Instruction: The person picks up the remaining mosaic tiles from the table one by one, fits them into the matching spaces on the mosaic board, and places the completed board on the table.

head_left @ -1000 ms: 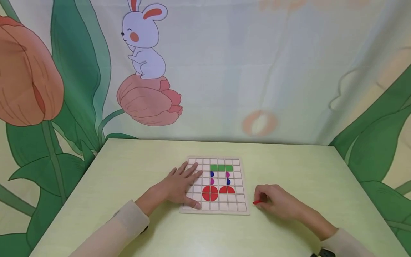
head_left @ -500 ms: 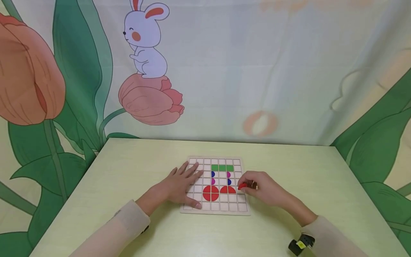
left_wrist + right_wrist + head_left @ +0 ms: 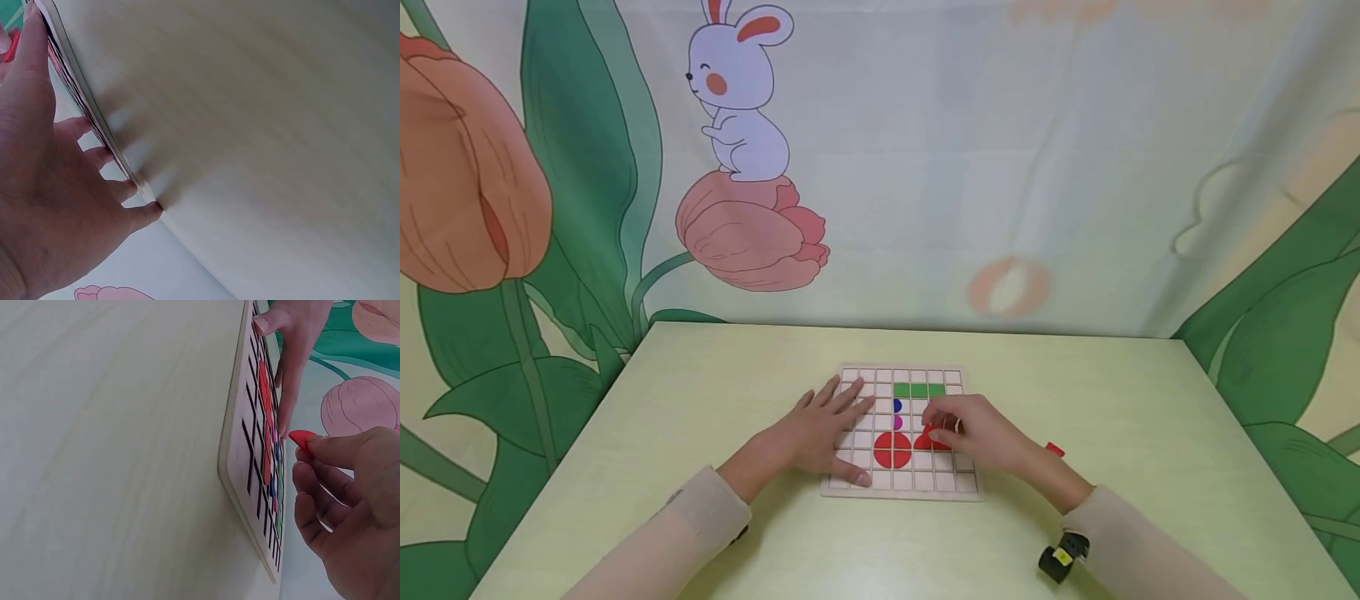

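Observation:
My left hand [image 3: 820,433] rests with fingers spread over the left part of a white gridded board [image 3: 945,483]. Between thumb and index finger, my right hand [image 3: 981,429] pinches a small red piece [image 3: 302,438] with a curved edge, held close over the board. Below those fingertips lies a red half circle [image 3: 942,445], partly covered. To its left, four red quarters form a full circle [image 3: 892,450]. Green squares [image 3: 919,390] make a row near the top. A blue half circle [image 3: 897,406] sits above a pink one [image 3: 897,422]. The right hand hides a similar pair.
Another red piece [image 3: 1055,449] lies on the table [image 3: 760,358], just beyond the right forearm. Behind the table's far edge hangs a printed cloth [image 3: 895,167] with a rabbit and tulips. A black device [image 3: 1063,557] is strapped at the right wrist.
My right hand has moved left from beside the board to over it, carrying the red piece. The loose red piece on the table has come into view. The left hand stays put.

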Tool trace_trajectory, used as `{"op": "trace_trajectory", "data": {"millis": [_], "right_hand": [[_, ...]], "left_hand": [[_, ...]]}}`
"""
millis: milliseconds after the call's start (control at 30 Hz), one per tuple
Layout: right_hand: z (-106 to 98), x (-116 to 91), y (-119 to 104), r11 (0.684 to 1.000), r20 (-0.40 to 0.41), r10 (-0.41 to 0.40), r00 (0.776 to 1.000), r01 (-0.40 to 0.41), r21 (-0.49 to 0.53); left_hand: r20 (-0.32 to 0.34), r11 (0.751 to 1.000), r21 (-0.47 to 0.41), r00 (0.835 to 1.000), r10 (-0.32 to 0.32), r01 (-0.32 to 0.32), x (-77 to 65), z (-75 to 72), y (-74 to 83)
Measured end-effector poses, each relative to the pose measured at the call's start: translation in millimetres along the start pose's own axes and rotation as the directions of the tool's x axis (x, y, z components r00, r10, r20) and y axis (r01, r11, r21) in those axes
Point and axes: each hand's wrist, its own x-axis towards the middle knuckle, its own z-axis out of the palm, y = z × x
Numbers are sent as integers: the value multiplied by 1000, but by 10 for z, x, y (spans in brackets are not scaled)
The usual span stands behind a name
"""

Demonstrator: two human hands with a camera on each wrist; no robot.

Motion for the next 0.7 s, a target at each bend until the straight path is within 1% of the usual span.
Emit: {"op": "trace_trajectory", "data": {"millis": [100,233,333,567,700], "right_hand": [[53,20,-5,1000,20,-4,1000,4,-9],[110,19,-17,1000,63,5,998,-5,5],[131,6,-26,1000,78,15,997,-16,12],[150,-8,-17,999,104,30,994,-27,-27],[156,-9,-25,997,94,11,996,-4,-72]], "left_hand": [[1,1000,3,1000,-3,3,2,3,0],[-3,1000,-1,1000,2,-2,-1,0,-1],[-5,1000,-2,1000,6,-6,1,-1,0],[-1,1000,-4,1000,-4,4,3,6,3],[2,1000,1,1000,-8,8,4,7,1]]}}
